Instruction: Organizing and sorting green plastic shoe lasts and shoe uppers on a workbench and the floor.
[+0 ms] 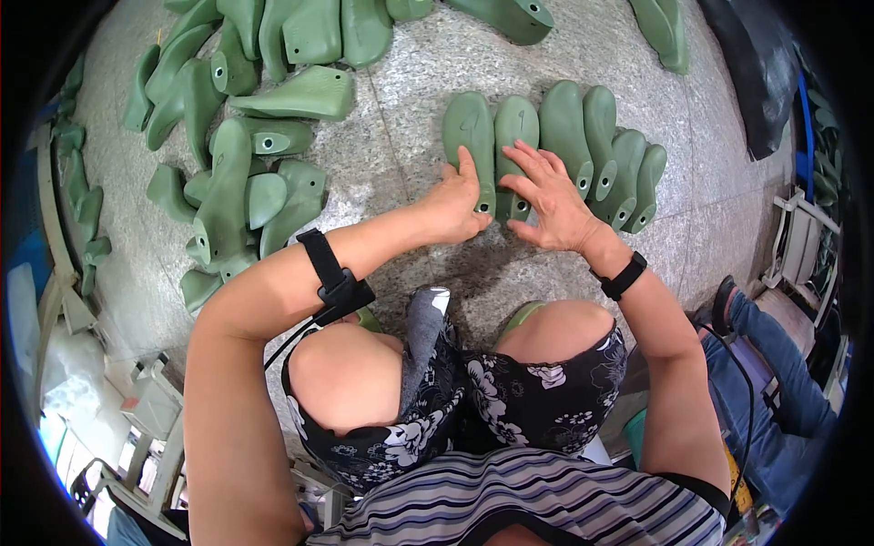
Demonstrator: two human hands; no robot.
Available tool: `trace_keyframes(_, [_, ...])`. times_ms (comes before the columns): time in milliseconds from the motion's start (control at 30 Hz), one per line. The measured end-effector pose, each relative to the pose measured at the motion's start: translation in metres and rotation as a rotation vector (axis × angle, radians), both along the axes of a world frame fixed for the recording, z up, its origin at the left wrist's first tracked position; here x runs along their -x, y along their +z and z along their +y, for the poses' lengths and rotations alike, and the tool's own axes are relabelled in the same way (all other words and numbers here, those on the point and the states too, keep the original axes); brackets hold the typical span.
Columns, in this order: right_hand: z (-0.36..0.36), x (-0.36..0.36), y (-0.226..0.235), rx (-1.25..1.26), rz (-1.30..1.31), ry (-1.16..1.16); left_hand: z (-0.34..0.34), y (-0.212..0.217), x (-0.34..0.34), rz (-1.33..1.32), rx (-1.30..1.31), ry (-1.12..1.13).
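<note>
A row of green shoe lasts lies on the speckled stone floor in front of my knees. My left hand [452, 202] is at the leftmost shoe last [466, 123], forefinger stretched along it and thumb by its holed end. Over the neighbouring shoe last [516, 120] lies my right hand [557, 202], its fingers spread across the lower half and its thumb near the end. Neither hand is wrapped round a last. To the right, a wide shoe last [563, 127] and several narrower ones, including a short shoe last [625, 173], lie side by side.
More green lasts lie in a loose heap [314, 36] at the far left, with a smaller pile [223, 200] below it. Another last [663, 36] lies far right, near a black sheet [751, 82]. At the right edge are a pale chair [801, 241] and another person's jeans [760, 400].
</note>
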State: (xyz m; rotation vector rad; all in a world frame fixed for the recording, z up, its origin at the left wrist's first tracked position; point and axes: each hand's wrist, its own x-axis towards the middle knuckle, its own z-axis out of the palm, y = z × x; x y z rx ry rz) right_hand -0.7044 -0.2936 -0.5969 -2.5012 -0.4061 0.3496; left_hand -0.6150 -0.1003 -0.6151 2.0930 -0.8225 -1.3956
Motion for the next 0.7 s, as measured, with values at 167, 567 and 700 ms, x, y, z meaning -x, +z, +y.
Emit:
trace_keyframes(167, [-0.021, 0.013, -0.006, -0.015, -0.035, -0.12, -0.024, -0.01, 0.008, 0.076, 0.073, -0.051])
trace_keyframes(567, [-0.045, 0.04, -0.022, 0.123, -0.174, -0.343, -0.034, -0.042, 0.002, 0.142, 0.506, -0.047])
trace_keyframes(700, [0.004, 0.002, 0.006, 0.119, -0.266, -0.289, 0.0, -0.017, -0.027, 0.031, 0.267, 0.047])
